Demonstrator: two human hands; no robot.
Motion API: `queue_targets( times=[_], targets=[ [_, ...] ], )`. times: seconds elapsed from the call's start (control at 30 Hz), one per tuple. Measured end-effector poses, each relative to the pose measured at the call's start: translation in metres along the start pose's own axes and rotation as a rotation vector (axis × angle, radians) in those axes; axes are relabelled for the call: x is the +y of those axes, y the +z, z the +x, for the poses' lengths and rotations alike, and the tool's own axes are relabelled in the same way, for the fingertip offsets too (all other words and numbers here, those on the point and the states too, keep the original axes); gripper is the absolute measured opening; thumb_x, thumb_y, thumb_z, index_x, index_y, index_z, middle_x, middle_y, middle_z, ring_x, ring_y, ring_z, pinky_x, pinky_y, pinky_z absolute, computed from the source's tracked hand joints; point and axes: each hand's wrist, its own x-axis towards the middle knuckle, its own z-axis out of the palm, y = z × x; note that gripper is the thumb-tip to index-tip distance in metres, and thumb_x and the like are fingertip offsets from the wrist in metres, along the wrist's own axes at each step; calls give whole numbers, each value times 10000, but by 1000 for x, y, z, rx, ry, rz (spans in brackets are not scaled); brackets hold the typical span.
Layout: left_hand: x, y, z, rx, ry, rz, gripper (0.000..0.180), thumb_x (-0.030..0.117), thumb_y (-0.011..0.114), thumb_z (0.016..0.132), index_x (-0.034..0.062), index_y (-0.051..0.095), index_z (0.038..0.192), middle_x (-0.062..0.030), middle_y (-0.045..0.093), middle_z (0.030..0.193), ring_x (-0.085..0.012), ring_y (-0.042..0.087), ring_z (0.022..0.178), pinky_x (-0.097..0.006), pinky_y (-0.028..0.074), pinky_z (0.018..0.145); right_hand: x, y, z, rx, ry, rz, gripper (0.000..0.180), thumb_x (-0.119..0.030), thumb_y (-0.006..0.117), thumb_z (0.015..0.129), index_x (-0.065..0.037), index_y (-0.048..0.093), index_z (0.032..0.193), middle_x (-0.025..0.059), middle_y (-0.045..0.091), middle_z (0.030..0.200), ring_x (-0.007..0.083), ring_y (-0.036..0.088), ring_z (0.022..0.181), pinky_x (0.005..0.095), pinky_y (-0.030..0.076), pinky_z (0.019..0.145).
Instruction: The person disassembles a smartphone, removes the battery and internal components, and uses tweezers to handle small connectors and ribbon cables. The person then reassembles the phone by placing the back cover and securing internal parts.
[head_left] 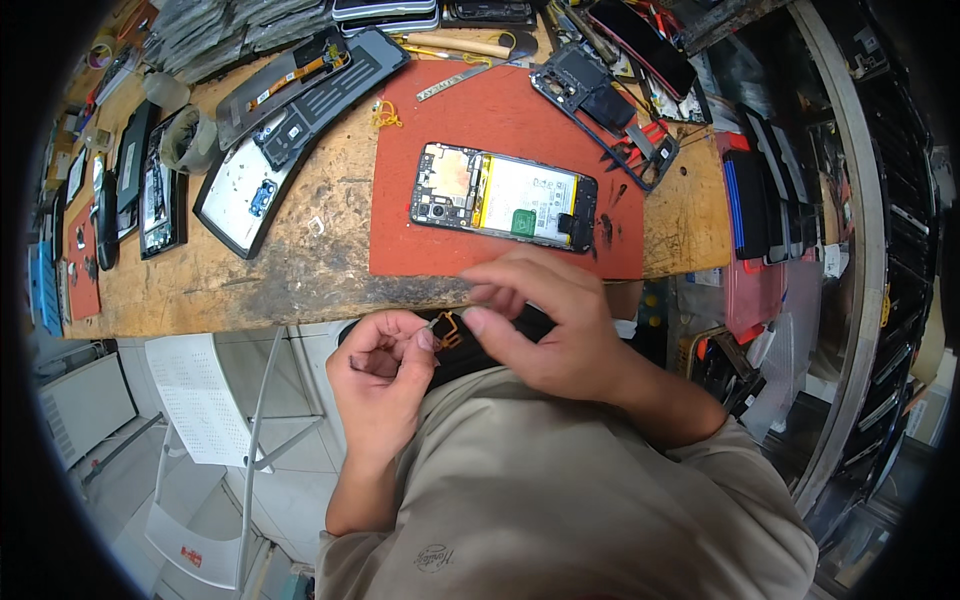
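Both hands, left hand (385, 365) and right hand (545, 320), pinch what looks like a small flex cable (447, 330).

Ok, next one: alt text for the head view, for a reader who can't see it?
Both hands, the left hand and right hand, pinch a small orange flex cable part below the edge of a worn wooden workbench. On a red mat above lies an opened phone, with other phone parts around it.

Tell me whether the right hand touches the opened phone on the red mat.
Apart. The head view shows the right hand below the phone, with bare red mat between them.
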Motion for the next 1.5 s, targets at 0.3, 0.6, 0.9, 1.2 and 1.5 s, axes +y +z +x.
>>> queue_targets(
  times=[0.3, 0.6, 0.9, 1.2, 1.5],
  targets=[
    [-4, 2, 2, -18, 9, 81, 66, -25, 724, 1014, -47, 703, 1073, 0, 704, 951, -47, 624, 839, -219, 502, 781, 25, -69, 27, 6, -297, -783, 547, -198, 866, 836, -18, 685, 1319, 169, 673, 1272, 371, 643, 1137, 486, 517, 990],
    [-7, 2, 1, 3, 23, 97, 74, -31, 723, 1011, -43, 707, 1082, -11, 708, 973, -62, 633, 883, -232, 513, 825, 31, -93, 43, -185, -515, -844, 483, -238, 826, 894, 17, 688, 1280, 164, 728, 1190, 343, 688, 1074, 467, 537, 941],
    [-7, 4, 1, 6, 27, 100, 65, -19, 718, 1022, -41, 702, 1081, -29, 720, 979, -78, 652, 901, -240, 524, 841, 31, -97, 51, -171, -516, -793, 365, -188, 793, 928, 12, 713, 1223, 146, 766, 1115, 323, 720, 1011, 442, 551, 883],
    [-6, 5, 1, 0, 28, 92, 67, -4, 712, 1034, -40, 696, 1088, -36, 724, 988, -81, 658, 911, -243, 526, 851, 30, -96, 50, -160, -497, -746, 375, -122, 790, 908, 25, 727, 1248, 174, 769, 1140, 364, 730, 986, 452, 555, 852],
    [-7, 4, 0, 25, 37, 102, 63, -2, 715, 1036, -39, 696, 1083, -35, 728, 981, -76, 655, 882, -229, 522, 813, 30, -93, 45, -165, -486, -812, 414, -272, 800, 926, -7, 690, 1225, 127, 741, 1168, 302, 697, 1081, 441, 530, 929]
  ],
)
